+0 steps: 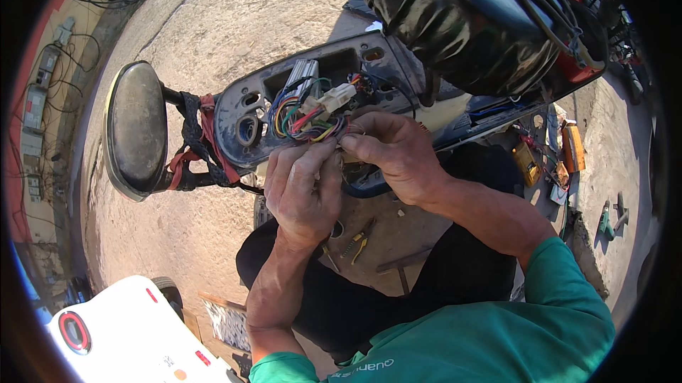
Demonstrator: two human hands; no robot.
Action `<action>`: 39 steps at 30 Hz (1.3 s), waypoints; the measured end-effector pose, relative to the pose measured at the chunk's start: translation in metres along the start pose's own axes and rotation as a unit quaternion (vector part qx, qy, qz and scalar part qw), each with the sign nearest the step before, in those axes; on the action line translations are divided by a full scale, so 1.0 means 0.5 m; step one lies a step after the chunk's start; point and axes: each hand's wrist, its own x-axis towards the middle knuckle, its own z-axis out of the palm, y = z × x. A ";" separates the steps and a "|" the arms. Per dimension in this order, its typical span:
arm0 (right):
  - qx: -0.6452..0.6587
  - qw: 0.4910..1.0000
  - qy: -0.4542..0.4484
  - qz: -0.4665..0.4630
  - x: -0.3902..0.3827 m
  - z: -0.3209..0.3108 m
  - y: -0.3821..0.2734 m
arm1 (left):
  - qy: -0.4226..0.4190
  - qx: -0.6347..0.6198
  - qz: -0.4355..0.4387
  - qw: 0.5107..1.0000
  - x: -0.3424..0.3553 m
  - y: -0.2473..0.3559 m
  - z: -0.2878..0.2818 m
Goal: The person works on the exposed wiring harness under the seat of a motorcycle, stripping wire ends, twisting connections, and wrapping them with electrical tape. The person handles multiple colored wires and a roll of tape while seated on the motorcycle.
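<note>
A bundle of multicoloured wires [307, 121] spills from an opening in a dusty dark plastic vehicle body panel [229, 119]. My left hand [304, 190] is closed at the bundle's near side, fingertips pinching thin wires. From the right, my right hand [392, 150] pinches wires between thumb and forefinger, its tips almost touching the left hand's. The exact spot between the fingertips is partly hidden. Just beyond my hands, a white plug connector [337, 98] sits on top of the wires. Behind it, a silver finned metal box [304, 72] stands in the opening.
A black-covered seat [455, 20] rises at the far right. At left, a padded backrest [135, 127] is tied on with red and black strips. Pliers [360, 249] lie on the ground between my knees. A white panel [135, 333] lies at lower left; a green-handled tool [606, 221] at right.
</note>
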 end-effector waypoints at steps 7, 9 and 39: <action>0.167 0.985 -0.040 -0.014 0.013 0.004 0.036 | -0.008 -0.085 -0.145 0.986 0.004 0.014 -0.005; 0.113 0.992 -0.050 -0.030 0.017 0.002 0.032 | -0.019 -0.116 -0.202 0.972 0.006 0.020 -0.013; -0.182 0.974 -0.098 -0.089 0.032 -0.033 -0.014 | -0.031 -0.385 -0.247 0.888 0.005 0.014 -0.042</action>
